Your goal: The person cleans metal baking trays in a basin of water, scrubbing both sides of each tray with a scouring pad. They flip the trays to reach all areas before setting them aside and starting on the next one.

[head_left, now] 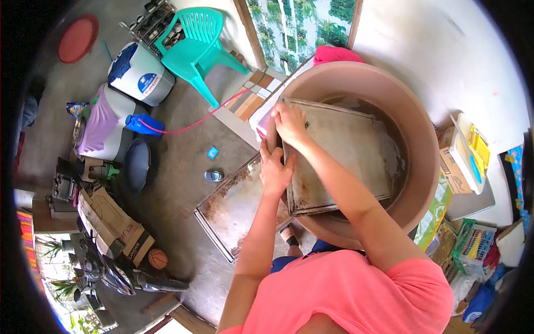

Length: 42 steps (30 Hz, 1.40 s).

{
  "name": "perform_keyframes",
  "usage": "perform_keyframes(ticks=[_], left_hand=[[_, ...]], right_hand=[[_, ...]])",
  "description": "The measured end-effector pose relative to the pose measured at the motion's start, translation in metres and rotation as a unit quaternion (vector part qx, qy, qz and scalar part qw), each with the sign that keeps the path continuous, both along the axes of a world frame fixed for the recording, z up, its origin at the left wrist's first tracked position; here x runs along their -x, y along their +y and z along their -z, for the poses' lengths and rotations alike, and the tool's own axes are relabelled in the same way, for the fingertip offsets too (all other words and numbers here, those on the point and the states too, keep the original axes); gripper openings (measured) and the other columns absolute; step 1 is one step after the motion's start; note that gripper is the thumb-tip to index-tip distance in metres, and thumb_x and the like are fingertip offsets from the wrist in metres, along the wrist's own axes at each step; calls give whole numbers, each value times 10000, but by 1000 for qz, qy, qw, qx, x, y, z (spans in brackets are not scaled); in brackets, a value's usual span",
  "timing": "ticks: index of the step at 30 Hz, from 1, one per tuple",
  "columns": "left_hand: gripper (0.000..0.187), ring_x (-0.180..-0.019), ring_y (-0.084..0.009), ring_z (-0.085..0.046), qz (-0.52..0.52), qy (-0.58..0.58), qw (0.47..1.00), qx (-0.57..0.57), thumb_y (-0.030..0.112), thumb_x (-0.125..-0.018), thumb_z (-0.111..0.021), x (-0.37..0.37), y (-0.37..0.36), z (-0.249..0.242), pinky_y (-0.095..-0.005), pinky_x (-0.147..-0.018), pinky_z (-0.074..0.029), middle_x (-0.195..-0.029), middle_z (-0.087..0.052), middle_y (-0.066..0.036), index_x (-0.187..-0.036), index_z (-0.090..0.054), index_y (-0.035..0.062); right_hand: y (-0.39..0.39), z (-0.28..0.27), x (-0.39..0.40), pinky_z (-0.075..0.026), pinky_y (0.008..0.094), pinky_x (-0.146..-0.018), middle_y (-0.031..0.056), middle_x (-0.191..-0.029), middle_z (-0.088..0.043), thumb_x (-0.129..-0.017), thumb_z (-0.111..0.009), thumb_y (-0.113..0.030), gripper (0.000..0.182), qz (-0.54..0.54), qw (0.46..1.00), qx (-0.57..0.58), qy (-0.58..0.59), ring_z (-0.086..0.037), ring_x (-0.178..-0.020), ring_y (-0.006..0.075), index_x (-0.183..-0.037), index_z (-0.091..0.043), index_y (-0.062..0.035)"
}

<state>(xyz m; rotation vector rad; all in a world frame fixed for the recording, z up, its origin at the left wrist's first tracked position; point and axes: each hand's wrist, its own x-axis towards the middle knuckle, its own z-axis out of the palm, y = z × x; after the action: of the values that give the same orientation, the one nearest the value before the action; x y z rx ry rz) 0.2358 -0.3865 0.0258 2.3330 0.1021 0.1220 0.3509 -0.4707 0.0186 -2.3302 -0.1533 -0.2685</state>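
A large brown round tub [414, 195] holds murky water along its far and right side. A rectangular metal tray [345, 153] with a raised rim lies tilted in the tub, its left edge near the tub's rim. My right hand [290, 122] is closed at the tray's upper left corner; what is inside the fingers is hidden. My left hand [275, 170] rests at the tub's left rim beside the tray's edge, with its fingers apart. A second, rust-stained tray [236, 209] lies below left of the tub, partly behind my left forearm.
Left of the tub stand a green plastic chair [197, 42], a white washing machine [142, 78], a blue container [143, 124] and a dark basin [137, 166]. A pink hose [208, 114] crosses the floor. Cardboard boxes and baskets stand at the right.
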Motion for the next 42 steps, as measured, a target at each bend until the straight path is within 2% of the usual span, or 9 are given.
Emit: perform_keyframes(ticks=[4,7,12,16,19,20,27,35,42], left_hand=[[296,-1196,-456,-443,-3,0,1000,-4,289,-785,-681,2,-1,2,-516,-907,-427,-1459,-271,-232,-925,-598,41],[296,-1189,-455,-450,-6,4,1000,-12,292,-787,-679,4,0,2,-517,-900,-432,-1461,-269,-232,-922,-600,41],[377,-1189,-465,-460,4,14,1000,-19,328,-778,-691,2,0,-6,-470,-945,-417,-1439,-274,-293,-940,-599,1],[390,-1183,-472,-462,4,6,1000,-27,344,-782,-690,2,-2,-3,-471,-945,-417,-1429,-287,-299,-941,-600,0],[359,-1172,-475,-465,-1,-15,999,-29,348,-819,-651,0,1,5,-483,-929,-424,-1431,-297,-283,-952,-607,18],[332,-1163,-472,-473,-5,-16,999,-32,345,-844,-624,1,0,6,-500,-913,-430,-1438,-291,-273,-965,-610,36],[316,-1094,-481,-520,-19,-32,999,-36,336,-956,-455,-1,-2,9,-522,-872,-453,-1428,-323,-261,-1009,-621,73],[278,-1141,-446,-500,-26,-8,999,-43,351,-914,-520,-3,-3,8,-520,-873,-455,-1444,-304,-239,-1001,-630,110],[287,-1159,-445,-486,-16,-3,998,-62,374,-870,-576,0,-4,5,-512,-892,-451,-1462,-278,-228,-956,-634,107]], right_hand=[[1,-2,-57,-356,453,-877,110,-1059,-598,-827,-538,-63,182,57,996,6,-62,-500,-1064,311,-1000,-561,-118],[-8,0,-66,-356,462,-879,127,-1052,-602,-837,-525,-61,202,107,993,-37,-15,-501,-1070,317,-1033,-548,-100],[-19,28,-16,-359,509,-837,81,-1024,-594,-862,-548,-136,195,-17,995,-19,-96,-510,-1021,327,-1050,-496,-138],[-34,27,-52,-421,478,-801,120,-1032,-603,-869,-564,-166,152,117,989,-3,-92,-544,-921,346,-1002,-574,-93],[-29,33,-27,-423,473,-845,158,-1036,-597,-877,-571,-183,198,83,975,-36,-202,-542,-948,352,-1037,-597,-69],[-32,36,-15,-421,456,-883,181,-1028,-586,-886,-566,-174,240,41,977,-94,-189,-534,-978,364,-1088,-607,-52],[-62,18,121,-411,404,-931,188,-1113,-551,-894,-527,-63,355,-162,980,-103,-52,-503,-1067,353,-1248,-536,-44],[-69,-40,224,-498,383,-798,110,-1044,-573,-818,-635,-112,262,-271,962,23,-16,-557,-983,295,-1059,-604,-15],[-62,-26,218,-513,376,-765,96,-970,-582,-729,-663,-104,222,-200,976,62,-63,-569,-937,299,-944,-624,-62]])
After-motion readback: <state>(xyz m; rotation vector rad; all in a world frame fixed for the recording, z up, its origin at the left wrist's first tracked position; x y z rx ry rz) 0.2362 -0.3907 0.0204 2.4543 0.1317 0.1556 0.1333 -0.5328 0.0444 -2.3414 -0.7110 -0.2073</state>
